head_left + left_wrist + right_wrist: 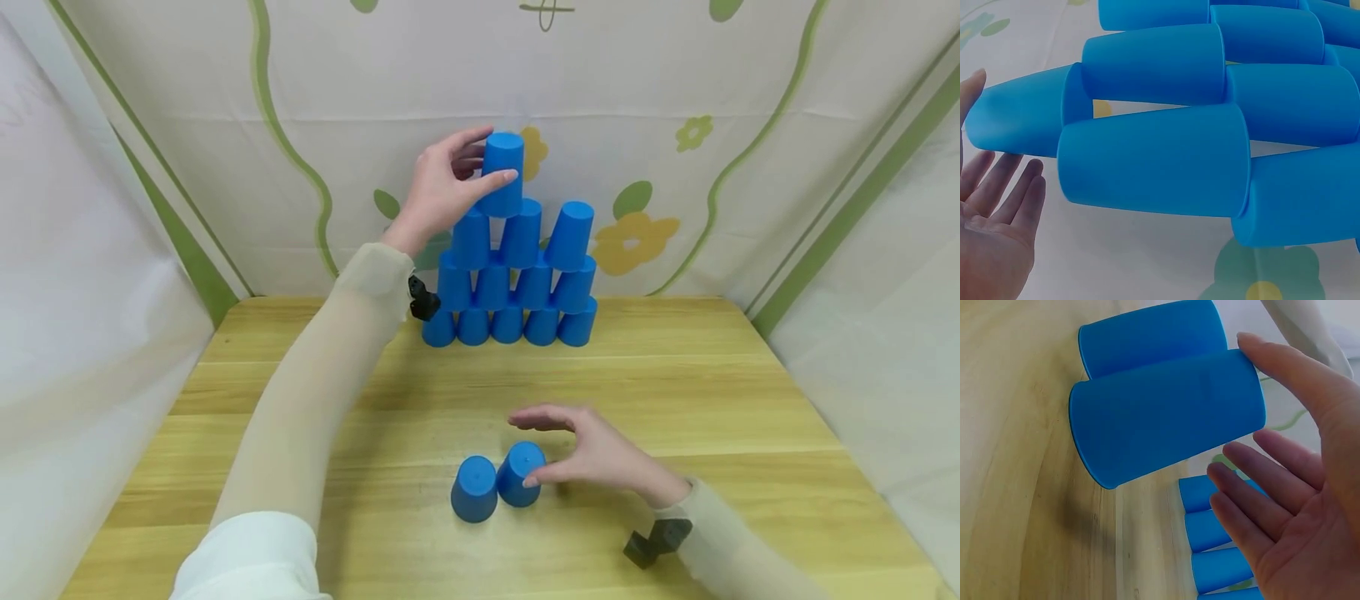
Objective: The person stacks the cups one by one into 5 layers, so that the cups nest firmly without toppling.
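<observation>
Upside-down blue cups form a stepped stack (507, 325) at the back of the table. At its top left, my left hand (442, 179) holds a blue cup (504, 158) between thumb and fingers, over two cups of the third row. The left wrist view shows this cup (1022, 112) with its rim against those cups. Two more upside-down cups stand side by side near the front. My right hand (600, 450) is around the right one (522, 473), thumb at its near side, fingers extended and apart from it. The left one (474, 490) stands untouched.
The wooden table (675, 400) has a white patterned cloth (420, 75) behind it and white cloth at both sides. A third cup (572, 233) of the third row stands at the right of the stack. Small black devices (423, 298) sit on both wrists.
</observation>
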`<state>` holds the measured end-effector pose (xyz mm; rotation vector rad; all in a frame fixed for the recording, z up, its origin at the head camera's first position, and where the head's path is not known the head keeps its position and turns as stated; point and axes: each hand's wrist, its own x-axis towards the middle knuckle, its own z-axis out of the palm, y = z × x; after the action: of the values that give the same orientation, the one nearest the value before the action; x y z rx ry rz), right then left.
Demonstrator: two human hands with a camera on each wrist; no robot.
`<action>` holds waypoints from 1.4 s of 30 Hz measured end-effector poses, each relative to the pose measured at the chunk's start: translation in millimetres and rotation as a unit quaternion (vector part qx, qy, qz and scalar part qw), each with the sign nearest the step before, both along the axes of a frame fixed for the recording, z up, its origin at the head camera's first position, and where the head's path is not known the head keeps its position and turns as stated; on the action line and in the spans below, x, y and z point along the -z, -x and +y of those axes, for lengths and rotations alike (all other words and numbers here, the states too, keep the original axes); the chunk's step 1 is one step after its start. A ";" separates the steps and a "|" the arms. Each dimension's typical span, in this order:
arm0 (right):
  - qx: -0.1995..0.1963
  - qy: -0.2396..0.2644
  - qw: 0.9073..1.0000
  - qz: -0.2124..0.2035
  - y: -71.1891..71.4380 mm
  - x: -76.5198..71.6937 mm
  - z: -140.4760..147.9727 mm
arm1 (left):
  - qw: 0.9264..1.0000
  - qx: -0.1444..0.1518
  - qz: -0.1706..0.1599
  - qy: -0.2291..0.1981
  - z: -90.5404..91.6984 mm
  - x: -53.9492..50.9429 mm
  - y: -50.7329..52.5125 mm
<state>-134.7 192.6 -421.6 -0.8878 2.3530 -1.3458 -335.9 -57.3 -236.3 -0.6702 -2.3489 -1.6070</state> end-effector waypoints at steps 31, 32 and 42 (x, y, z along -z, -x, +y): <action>0.016 0.013 0.999 -0.037 -3.2 18.2 5.0 | 0.995 -0.015 0.096 0.004 -43.8 31.9 -60.0; 0.017 0.013 0.999 -0.037 -3.4 18.2 5.0 | 0.995 -0.012 0.095 0.006 -44.2 35.2 -62.7; 0.025 0.008 0.999 -0.041 -3.3 17.3 5.5 | 0.995 0.039 0.088 0.015 -53.2 75.9 -89.4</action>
<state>-131.4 198.1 -438.9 -0.7673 2.3206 -1.3950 -246.5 -110.5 -312.2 -0.8826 -2.2498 -1.4789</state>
